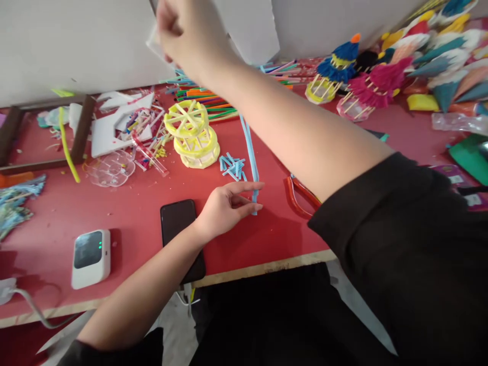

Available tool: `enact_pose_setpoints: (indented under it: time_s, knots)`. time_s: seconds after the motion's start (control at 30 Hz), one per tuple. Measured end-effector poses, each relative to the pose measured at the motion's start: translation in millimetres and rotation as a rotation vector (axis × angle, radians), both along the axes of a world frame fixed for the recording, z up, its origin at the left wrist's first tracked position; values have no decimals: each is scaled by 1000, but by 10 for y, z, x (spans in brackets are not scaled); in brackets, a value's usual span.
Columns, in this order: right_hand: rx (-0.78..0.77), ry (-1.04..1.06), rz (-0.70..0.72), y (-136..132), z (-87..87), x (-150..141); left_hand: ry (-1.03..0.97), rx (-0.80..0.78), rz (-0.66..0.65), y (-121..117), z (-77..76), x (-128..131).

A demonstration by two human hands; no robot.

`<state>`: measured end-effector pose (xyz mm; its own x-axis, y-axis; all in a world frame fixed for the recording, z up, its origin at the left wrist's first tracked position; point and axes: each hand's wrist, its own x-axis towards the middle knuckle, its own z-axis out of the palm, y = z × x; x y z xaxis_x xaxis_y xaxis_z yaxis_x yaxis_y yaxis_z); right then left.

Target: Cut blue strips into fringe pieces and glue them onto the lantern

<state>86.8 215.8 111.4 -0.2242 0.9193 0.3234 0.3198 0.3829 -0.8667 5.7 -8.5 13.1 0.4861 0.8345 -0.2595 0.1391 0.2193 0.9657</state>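
Note:
My left hand (224,211), near the table's front edge, pinches light blue pipe cleaners (250,152) between its fingers. They run away from me across the table, passing under my right forearm. Raised at the top of the view, my right hand (186,38) is slightly blurred, its fingers curled; a white edge shows beside it, and what it grips I cannot make out. Short cut pieces of blue pipe cleaner (232,166) lie in a small pile. Left of them stands a round, tiered yellow frame (195,134) with sticks. A red-handled tool (299,195) is partly hidden under my right arm.
A black phone (177,218) lies beside my left wrist, and a white device (91,258) sits farther left. Behind are bundles of coloured pipe cleaners (206,99), scraps with a clear plastic tray (112,169), and a brown frame (82,132). Finished-looking blue (339,61) and pink (381,84) crafts stand right.

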Motion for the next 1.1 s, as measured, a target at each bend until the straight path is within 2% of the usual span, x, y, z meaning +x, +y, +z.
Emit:
enact_pose_setpoints:
  time_s: [0.03,0.07,0.13,0.2,0.23,0.27,0.3,0.33,0.4,0.43,0.5,0.57,0.63,0.73,0.9,1.0,1.1]
  knots:
    - [70,-172,-46,11,-10,-119,-2,-9,1,0,0,-6]
    - [70,-307,-99,-8,-16,-200,-4,-16,4,1,-1,-10]
    - [118,-376,-96,-125,-4,-222,-6,-15,17,4,-5,-13]
    - [169,-275,-82,-322,16,-67,-8,9,46,10,-11,-7]
    - [178,-228,-108,-446,11,61,-16,29,64,14,-14,-1]
    - [149,-168,-198,-584,-15,208,-31,50,83,17,-16,6]
    - [157,-102,-190,-734,-67,363,-49,71,101,19,-17,15]
    - [127,0,-249,-894,-146,518,-67,88,114,20,-17,23]
    - [-70,216,-310,-1232,-370,798,-95,94,128,17,-14,38]
    - [-244,298,-271,-1401,-499,915,-104,84,121,14,-11,44]
    - [-371,341,-256,-1713,-742,1102,-120,46,63,4,-3,54]
    - [-550,522,-171,-1954,-913,1238,-141,-3,-57,-7,3,62]
    - [-679,600,-75,-2098,-987,1339,-169,-28,-131,-19,5,65]
    - [-829,565,141,-2152,-979,1437,-216,-22,-137,-31,9,61]
    - [-887,562,338,-2114,-1002,1497,-324,-83,-237,-21,37,36]
    - [-880,603,423,-2118,-1060,1493,-384,-143,-308,-1,57,23]
    - [-847,647,514,-2125,-1079,1460,-412,-245,-316,11,77,6]
